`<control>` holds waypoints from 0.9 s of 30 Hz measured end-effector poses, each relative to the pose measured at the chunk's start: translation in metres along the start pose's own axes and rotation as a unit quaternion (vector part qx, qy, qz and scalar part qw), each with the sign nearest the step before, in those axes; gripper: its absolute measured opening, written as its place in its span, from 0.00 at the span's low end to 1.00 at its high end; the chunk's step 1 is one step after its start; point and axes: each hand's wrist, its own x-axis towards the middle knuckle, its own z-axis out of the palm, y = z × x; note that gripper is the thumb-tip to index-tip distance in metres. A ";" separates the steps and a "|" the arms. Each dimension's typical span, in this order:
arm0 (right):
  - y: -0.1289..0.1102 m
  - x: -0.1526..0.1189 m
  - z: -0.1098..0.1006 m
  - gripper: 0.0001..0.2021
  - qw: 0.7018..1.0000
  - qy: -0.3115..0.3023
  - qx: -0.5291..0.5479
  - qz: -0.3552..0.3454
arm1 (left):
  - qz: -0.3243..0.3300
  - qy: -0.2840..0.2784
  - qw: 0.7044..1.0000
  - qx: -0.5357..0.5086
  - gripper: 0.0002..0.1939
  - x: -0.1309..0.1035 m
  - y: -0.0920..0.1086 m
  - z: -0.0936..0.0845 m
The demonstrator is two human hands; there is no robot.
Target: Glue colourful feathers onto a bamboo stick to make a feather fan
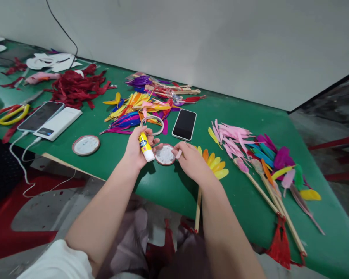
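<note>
My left hand is wrapped round a yellow glue stick, its white end pointing down toward me. With finger and thumb, my right hand pinches a small pale pink piece that looks like a feather. Between the hands lies a round lid with a whitish, crusted inside. Partly covered by my right forearm is a wooden stick with a fan of yellow and orange feathers at its top. A tape ring lies just beyond my left hand.
Pink feathers, mixed coloured feathers and feathered sticks with a red tassel lie right. A phone and feather bundles lie beyond. Leftward are another lid, a cabled power bank, scissors and dark red strips.
</note>
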 end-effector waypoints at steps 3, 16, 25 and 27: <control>-0.003 -0.003 -0.003 0.09 1.000 -0.007 0.007 -0.005 | 0.026 0.012 1.000 0.007 0.09 -0.002 0.003 0.002; 0.006 -0.002 -0.002 0.19 0.971 0.097 0.209 0.055 | 0.015 0.049 0.998 0.036 0.10 0.001 -0.003 0.005; 0.008 -0.003 -0.008 0.10 0.949 0.090 0.296 0.056 | -0.010 0.016 0.998 0.055 0.10 0.004 -0.009 0.003; 0.007 -0.005 -0.009 0.10 0.943 0.089 0.315 0.068 | -0.017 0.017 0.998 0.056 0.10 0.005 -0.010 0.003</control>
